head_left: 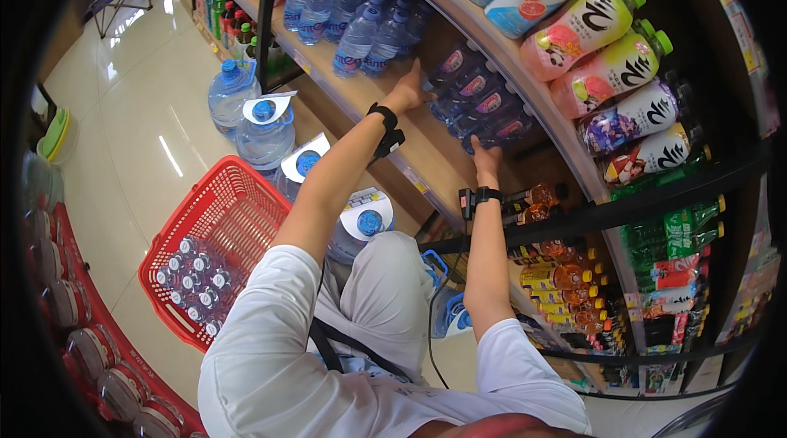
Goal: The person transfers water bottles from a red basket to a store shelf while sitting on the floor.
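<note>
On a wooden shelf, a close-set pack of clear water bottles (476, 94) with pink and white oval labels stands between my hands. My left hand (411, 91) is at its left side, fingers spread against the bottles. At the near right corner, my right hand (486, 158) grips the pack with the thumb showing; its other fingers are mostly hidden. To the left on the same shelf are several blue-capped water bottles (359, 38). Black straps with small devices circle both wrists.
A red plastic basket (212, 177) on the tiled floor holds a pack of white-capped bottles (197, 281). Large water jugs (264, 137) line the shelf's foot. An upper shelf carries drink bottles (590, 26); a black rail (615, 207) crosses at right. A cable hangs near my right arm.
</note>
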Motion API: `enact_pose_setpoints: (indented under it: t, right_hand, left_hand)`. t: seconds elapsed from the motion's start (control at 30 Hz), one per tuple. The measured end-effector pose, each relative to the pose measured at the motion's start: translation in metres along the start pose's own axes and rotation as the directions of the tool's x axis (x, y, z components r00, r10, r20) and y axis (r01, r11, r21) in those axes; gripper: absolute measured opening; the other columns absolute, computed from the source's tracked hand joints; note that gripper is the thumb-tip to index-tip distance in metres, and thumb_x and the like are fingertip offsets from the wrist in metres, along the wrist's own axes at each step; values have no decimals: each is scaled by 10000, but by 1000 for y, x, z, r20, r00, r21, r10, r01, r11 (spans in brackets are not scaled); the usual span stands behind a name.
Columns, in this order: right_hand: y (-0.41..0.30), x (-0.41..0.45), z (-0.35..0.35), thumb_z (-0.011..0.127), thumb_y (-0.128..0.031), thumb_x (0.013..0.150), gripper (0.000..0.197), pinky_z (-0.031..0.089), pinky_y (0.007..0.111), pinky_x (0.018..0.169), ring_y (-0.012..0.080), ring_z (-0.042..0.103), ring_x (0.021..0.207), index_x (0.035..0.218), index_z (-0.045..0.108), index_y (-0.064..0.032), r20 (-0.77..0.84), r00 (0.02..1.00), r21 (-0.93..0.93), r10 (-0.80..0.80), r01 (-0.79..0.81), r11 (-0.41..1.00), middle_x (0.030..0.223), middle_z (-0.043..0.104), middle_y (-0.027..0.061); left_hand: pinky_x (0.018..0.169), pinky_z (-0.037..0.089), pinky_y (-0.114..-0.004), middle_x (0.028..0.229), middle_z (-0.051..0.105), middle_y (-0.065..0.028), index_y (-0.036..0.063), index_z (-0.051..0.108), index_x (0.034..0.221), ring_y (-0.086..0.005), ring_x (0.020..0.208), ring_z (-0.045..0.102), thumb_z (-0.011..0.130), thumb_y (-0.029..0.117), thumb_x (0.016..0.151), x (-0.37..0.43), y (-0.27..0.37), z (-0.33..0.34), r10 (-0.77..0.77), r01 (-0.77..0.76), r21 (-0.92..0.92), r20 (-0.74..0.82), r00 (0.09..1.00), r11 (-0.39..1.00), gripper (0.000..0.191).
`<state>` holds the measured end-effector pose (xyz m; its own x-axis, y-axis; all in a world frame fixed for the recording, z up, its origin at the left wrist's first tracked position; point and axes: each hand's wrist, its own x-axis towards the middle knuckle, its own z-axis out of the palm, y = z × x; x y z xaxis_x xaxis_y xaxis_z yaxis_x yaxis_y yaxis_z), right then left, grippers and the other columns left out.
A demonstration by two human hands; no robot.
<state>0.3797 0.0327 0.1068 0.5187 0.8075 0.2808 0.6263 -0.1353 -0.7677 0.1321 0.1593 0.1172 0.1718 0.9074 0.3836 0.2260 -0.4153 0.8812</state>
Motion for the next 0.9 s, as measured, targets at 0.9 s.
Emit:
enact_pose_setpoints:
  t: [0.9]
  right_hand:
    - [-150, -565, 122, 549, -73, 819, 216, 515, 512, 762, 414, 645, 878, 1025, 593, -25, 857, 276, 293, -436, 435, 852, 938, 650, 253]
  left_hand:
    - [663, 513, -319, 956, 641, -153, -18, 581, 1186, -202, 759, 629, 726, 227, 832, -675, 83, -262, -427, 699, 438, -569, 703, 565, 455]
